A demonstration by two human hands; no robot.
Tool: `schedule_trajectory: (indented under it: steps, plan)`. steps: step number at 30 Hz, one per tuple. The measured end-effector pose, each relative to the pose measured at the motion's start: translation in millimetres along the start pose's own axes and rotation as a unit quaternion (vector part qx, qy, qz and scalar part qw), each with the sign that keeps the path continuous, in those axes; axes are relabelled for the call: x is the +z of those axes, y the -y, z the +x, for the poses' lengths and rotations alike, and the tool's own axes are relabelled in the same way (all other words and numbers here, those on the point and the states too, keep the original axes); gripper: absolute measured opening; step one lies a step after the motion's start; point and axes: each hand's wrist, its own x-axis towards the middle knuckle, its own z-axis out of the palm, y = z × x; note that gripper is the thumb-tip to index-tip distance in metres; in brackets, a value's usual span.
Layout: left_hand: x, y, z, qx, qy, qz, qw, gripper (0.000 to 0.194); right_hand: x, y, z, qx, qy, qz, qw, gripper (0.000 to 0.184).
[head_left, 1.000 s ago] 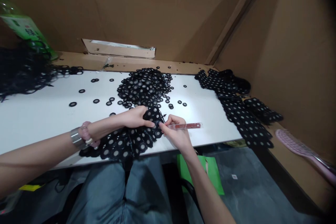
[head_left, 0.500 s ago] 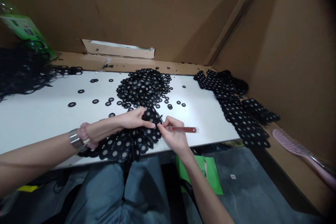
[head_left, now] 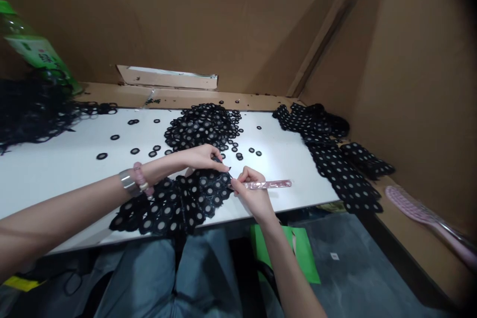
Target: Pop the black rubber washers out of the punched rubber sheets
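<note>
My left hand, closed in a pinch, holds a small black piece at the upper right edge of a black dotted sheet. Whether that piece is a loose disc or part of the sheet is unclear. The sheet is made of black rings with grey centres and lies bunched at the table's front edge. My right hand is closed around a slim tool with a pinkish handle in clear film. Its working end meets the sheet's right edge, its tip hard to make out. A heap of black discs lies just beyond my left hand.
Loose discs are scattered over the white tabletop. More dotted sheets lie at the right, near a pink hairbrush. A tangle of black strips and a green bottle stand left. Cardboard walls enclose the table.
My left hand has shifted off the sheet's face to its upper edge and now pinches a small black piece. The tool in my right hand has turned and sits slightly further right.
</note>
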Motion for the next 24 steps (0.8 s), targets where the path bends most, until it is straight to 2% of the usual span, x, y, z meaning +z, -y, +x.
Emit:
schedule_trajectory:
  steps: [2, 5, 8, 10, 13, 16, 19, 22, 24]
  plan:
    - [-0.6, -5, 6, 0.018, 0.018, 0.049, 0.998, 0.049, -1, -3, 0, -0.002, -0.004, 0.024, 1.000, 0.024]
    - [-1.6, -12, 12, 0.056, 0.072, 0.112, 0.990, 0.040, 0, -5, 0, -0.006, -0.022, 0.082, 0.996, 0.026]
    - [-2.4, -17, 12, 0.104, 0.102, 0.113, 0.983, 0.030, 1, -3, -1, -0.017, -0.067, 0.161, 0.985, 0.028]
    - [-5.2, -24, 8, 0.135, 0.100, 0.095, 0.981, 0.027, 0, 2, -3, -0.027, -0.113, 0.205, 0.972, 0.030]
    - [-15.8, -42, -4, 0.163, 0.059, 0.104, 0.979, 0.026, -4, 9, -8, -0.042, -0.195, 0.243, 0.949, 0.033]
    - [-31.3, -72, -23, 0.166, 0.014, 0.140, 0.976, 0.022, -13, 18, -15, -0.058, -0.258, 0.265, 0.927, 0.032]
    - [-44.7, -113, -41, 0.186, 0.008, 0.145, 0.972, 0.019, -27, 36, -26, -0.084, -0.306, 0.299, 0.900, 0.032]
    - [-54.6, -158, -55, 0.201, -0.008, 0.073, 0.977, 0.018, -44, 61, -37, -0.138, -0.354, 0.311, 0.871, 0.031]
    - [-59.9, -182, -62, 0.200, -0.049, -0.027, 0.978, 0.018, -55, 78, -44, -0.181, -0.382, 0.296, 0.857, 0.031]
